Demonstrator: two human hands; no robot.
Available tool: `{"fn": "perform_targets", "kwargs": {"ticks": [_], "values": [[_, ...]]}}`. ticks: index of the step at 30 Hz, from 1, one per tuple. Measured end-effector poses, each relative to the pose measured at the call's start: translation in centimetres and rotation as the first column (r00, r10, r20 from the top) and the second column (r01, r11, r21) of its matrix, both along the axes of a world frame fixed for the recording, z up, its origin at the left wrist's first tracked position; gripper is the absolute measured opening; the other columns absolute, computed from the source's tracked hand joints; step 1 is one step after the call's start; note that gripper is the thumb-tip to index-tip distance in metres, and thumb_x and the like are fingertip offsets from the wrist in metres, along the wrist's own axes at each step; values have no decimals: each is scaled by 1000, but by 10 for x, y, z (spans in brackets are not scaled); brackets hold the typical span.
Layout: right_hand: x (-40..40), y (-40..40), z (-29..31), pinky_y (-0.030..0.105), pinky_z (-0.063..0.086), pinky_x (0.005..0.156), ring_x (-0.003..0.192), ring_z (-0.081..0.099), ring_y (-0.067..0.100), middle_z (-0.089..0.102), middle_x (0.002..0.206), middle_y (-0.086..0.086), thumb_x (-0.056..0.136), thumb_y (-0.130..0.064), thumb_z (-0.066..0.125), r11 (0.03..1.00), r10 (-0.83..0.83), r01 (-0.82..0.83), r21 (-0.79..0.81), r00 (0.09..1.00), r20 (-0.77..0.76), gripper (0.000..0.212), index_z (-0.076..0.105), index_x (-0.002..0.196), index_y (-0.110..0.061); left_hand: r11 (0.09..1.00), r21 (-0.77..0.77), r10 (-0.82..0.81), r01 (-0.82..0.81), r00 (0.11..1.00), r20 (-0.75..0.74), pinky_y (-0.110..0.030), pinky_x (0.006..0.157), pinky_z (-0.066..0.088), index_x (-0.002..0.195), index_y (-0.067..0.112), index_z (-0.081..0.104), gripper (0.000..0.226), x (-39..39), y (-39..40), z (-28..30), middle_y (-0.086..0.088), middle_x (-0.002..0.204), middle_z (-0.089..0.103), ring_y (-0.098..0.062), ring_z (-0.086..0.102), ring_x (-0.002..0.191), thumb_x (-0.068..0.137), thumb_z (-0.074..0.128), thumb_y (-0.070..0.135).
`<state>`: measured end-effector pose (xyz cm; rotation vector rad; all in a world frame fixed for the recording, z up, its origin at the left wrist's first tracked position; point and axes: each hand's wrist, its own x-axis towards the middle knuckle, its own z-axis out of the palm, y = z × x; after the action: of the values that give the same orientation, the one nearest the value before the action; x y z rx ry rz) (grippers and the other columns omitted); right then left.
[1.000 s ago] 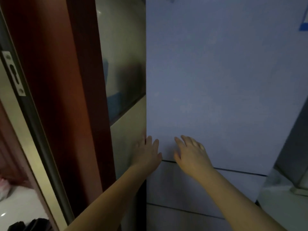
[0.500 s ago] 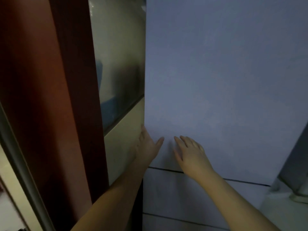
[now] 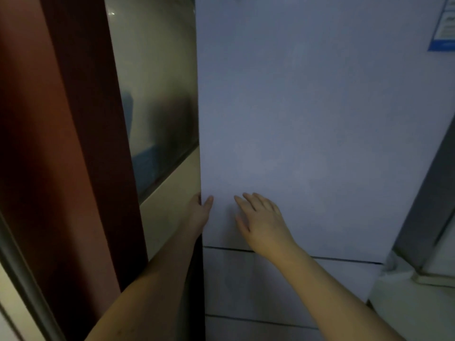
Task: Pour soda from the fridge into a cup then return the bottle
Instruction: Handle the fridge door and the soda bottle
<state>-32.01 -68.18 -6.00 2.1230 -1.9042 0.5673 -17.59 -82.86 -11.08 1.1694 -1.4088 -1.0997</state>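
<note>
The fridge door (image 3: 307,131), stiff and likely heavy, is gripped at its left edge by the left hand (image 3: 200,212); the right hand (image 3: 262,220) is laid open, holding nothing.

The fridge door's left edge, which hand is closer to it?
Left. The left hand curls around the edge of the fridge door, thumb on the front. The right hand lies flat on the door's face, apart from that edge.
</note>
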Motion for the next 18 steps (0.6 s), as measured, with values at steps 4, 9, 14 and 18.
{"fn": "perform_targets", "kwargs": {"ticks": [4, 9, 14, 18], "values": [[3, 2, 1, 42, 23, 114, 138, 34, 27, 40, 149, 5, 90, -48, 19, 999, 0, -1, -42, 1000, -16, 64, 39, 145, -21, 998, -33, 59, -60, 998, -33, -47, 87, 56, 126, 12, 49, 46, 6, 16, -10, -6, 115, 64, -20, 66, 96, 93, 62, 41], [19, 15, 9, 44, 28, 112, 137, 36, 30, 42, 148, 8, 90, -44, 26, 992, 44, -45, -115, 999, -13, 61, 44, 141, -18, 984, -129, 132, -123, 989, 65, -21, 64, 48, 121, 13, 52, 35, 15, 58, -12, 1, 106, 64, -10, 63, 84, 95, 60, 35], [40, 48, 10, 46, 29, 112, 138, 34, 30, 39, 150, 7, 91, -37, 43, 971, 103, -117, -206, 992, -78, 54, 43, 141, -19, 979, -166, 151, -122, 972, 180, -28, 63, 47, 109, 25, 52, 23, 28, 116, -7, 7, 96, 63, -8, 61, 82, 92, 63, 36], [52, 82, 9, 48, 32, 111, 138, 33, 31, 36, 151, 8, 89, -34, 53, 947, 157, -176, -268, 983, -92, 58, 38, 144, -23, 965, -190, 233, -183, 928, 291, -30, 61, 45, 109, 19, 53, 20, 30, 165, -10, 0, 94, 65, -15, 62, 79, 95, 56, 33]]}}
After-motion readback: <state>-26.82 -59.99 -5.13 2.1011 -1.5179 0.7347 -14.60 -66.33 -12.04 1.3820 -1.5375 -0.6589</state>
